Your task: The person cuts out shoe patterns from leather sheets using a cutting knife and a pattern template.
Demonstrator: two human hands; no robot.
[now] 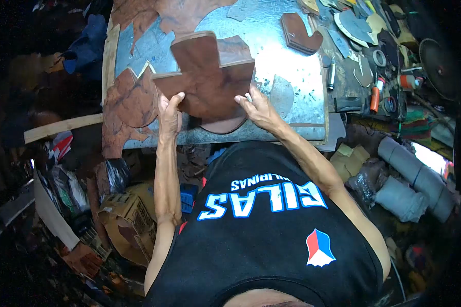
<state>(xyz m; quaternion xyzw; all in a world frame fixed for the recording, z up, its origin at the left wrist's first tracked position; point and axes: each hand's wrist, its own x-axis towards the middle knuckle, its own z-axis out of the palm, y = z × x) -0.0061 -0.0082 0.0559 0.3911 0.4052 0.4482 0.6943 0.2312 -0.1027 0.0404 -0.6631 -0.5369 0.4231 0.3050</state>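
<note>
A brown leather piece, cut with a tab at the top and stepped sides, is held up over the metal-topped table. My left hand grips its lower left edge, thumb on top. On the lower right edge, my right hand pinches it the same way; a small pale thing shows by its fingers, too small to name. Beneath the held piece, a rounded brown edge shows, partly hidden. Left of my left hand lies a larger brown leather sheet with cut-out edges.
A stack of curved brown leather pieces sits at the table's upper right. Further right are a tape roll, an orange bottle and scraps. A wooden strip juts out left. Below stand a cardboard box and grey rolls.
</note>
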